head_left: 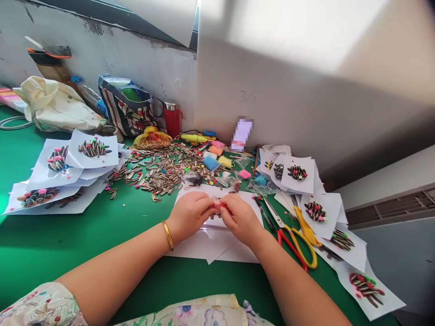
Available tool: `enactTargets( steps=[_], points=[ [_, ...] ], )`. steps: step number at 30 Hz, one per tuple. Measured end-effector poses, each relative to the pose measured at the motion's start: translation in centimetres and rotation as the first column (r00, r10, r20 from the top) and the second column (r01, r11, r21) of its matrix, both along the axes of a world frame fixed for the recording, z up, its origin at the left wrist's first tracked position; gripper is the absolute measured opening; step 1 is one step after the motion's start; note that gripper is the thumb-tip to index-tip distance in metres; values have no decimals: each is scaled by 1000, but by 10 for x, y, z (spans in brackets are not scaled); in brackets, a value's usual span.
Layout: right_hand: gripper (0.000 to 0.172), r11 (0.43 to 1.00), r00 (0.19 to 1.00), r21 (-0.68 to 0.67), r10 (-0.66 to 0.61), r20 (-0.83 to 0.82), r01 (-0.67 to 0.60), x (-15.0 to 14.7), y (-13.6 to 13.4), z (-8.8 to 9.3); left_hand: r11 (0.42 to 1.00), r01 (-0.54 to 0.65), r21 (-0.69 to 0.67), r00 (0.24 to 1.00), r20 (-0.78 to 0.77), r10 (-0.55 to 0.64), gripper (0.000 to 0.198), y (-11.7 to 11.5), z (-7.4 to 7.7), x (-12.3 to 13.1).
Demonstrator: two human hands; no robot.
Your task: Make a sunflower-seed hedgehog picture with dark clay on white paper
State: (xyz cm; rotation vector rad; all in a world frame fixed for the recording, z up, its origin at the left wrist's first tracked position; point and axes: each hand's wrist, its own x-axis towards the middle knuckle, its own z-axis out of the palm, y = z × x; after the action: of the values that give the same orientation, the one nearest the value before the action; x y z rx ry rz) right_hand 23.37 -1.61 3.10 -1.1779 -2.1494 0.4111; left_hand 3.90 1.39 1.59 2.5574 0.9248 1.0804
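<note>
My left hand (190, 215), with a gold bangle at the wrist, and my right hand (242, 221) meet over white paper sheets (190, 246). Between their pinched fingertips is a small clear plastic packet (216, 206) with something pinkish-red in it, mostly covered by the fingers. Under the packet, dark marks or pieces on the top sheet show only in part. Just beyond the paper lie a pink clay lump (244, 174), a blue clay packet (211, 163) and a yellow one (224, 162). Scissors (288, 231) with red and yellow handles rest right of the paper.
Striped sunflower seeds (166, 170) are spread behind the paper. Cards with seed hedgehogs are stacked at left (91, 151) and right (316, 210). A yellow comb-like tool (306, 228) and a black pen (264, 213) lie rightward. A red flask (172, 120) and bags (127, 106) stand along the wall.
</note>
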Motion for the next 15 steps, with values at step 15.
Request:
enactTargets(
  steps=[15],
  points=[
    [17, 995, 997, -97, -14, -80, 6, -3, -3, 3, 996, -21, 90, 999, 30, 18, 17, -6, 6, 3]
  ],
)
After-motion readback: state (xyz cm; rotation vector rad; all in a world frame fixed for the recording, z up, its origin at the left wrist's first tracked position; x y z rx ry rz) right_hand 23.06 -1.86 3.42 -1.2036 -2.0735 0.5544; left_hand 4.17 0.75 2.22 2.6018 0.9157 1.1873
